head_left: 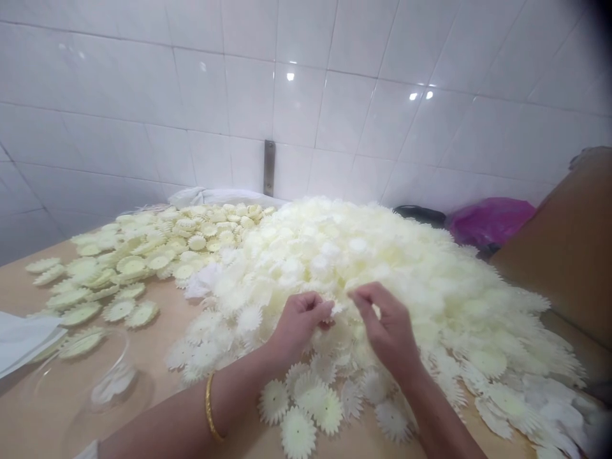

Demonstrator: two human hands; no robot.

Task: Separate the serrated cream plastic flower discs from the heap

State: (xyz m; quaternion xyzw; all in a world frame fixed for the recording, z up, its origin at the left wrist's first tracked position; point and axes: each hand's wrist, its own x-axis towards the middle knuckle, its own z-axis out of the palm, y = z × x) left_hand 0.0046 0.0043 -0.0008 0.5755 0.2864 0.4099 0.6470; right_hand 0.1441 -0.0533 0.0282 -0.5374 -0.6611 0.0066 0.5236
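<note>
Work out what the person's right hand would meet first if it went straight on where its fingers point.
The right hand would probably meet the heap of pale flower-shaped cutouts first, though the left hand lies close to that line and depth is unclear.

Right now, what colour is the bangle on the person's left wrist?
The bangle is gold, seen best in the head view, the only one here.

From my end I see a wall [306, 105] of pale, glossy tiles with thin dark joints, small bright light reflections [290, 76] on it and a narrow metal strip [269, 168] upright against it. Below, I have a tan tabletop [160, 344]; far right, a blurred brown surface [564, 242] slants up.
</note>
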